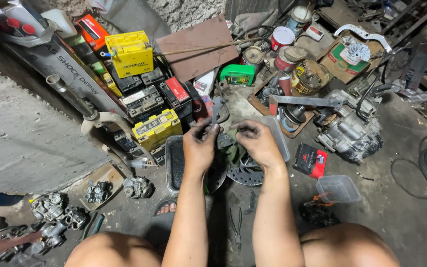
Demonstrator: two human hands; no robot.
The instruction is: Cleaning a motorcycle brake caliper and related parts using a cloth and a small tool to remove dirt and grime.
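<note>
My left hand (199,144) and my right hand (256,141) meet in front of me, both greasy, over a cluttered workshop floor. The left hand's fingers pinch a small dark metal part (222,140) that rises toward a grey bracket (217,106). The right hand's fingers close on the same part and a greenish rag (234,153) beneath it. A perforated brake disc (245,174) lies on the floor just under the hands, next to a dark metal tray (174,163).
Yellow and black batteries (147,89) are stacked at the left. An engine block (349,129) lies at the right, with paint cans (292,57) behind. Pliers (236,227) rest between my knees. A clear plastic box (338,189), a red carton (310,160) and carburettors (55,212) lie around.
</note>
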